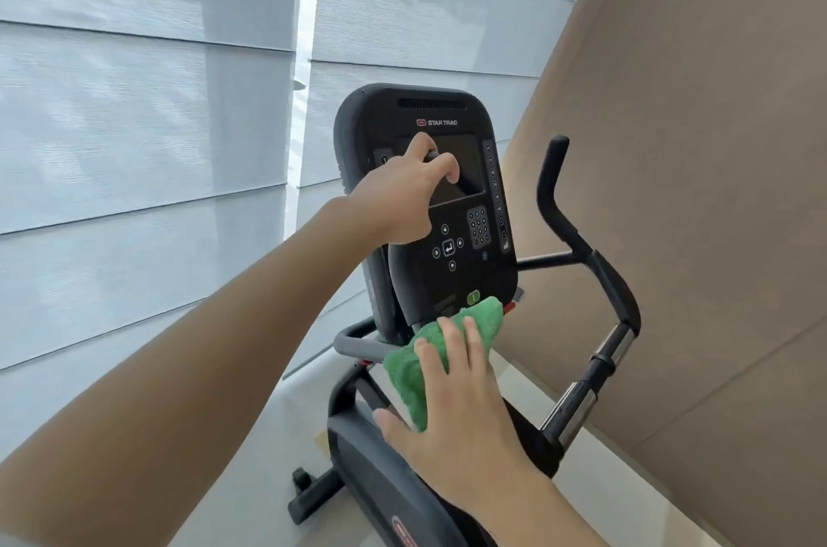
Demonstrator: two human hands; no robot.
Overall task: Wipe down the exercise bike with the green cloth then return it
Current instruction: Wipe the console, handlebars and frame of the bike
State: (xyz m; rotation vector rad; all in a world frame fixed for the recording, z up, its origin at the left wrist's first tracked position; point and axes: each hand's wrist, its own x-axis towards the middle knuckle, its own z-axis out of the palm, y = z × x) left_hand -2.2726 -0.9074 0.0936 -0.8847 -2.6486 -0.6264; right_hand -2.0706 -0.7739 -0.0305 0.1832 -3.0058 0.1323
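Observation:
The black exercise bike stands in front of me, its console (470,188) upright with a dark screen and button pads. My left hand (402,193) grips a black handlebar that crosses in front of the screen, fingers curled round it. My right hand (456,403) presses the green cloth (411,372) flat against the bike just below the console's bottom edge, fingers spread straight over the cloth. The cloth's top corner reaches the green button at the console's base.
The right handlebar (581,242) with chrome grip sections rises at the right. The bike's lower body (380,470) and front foot (309,497) sit on a pale floor. White blinds (134,143) fill the left, and a beige wall (693,188) stands close on the right.

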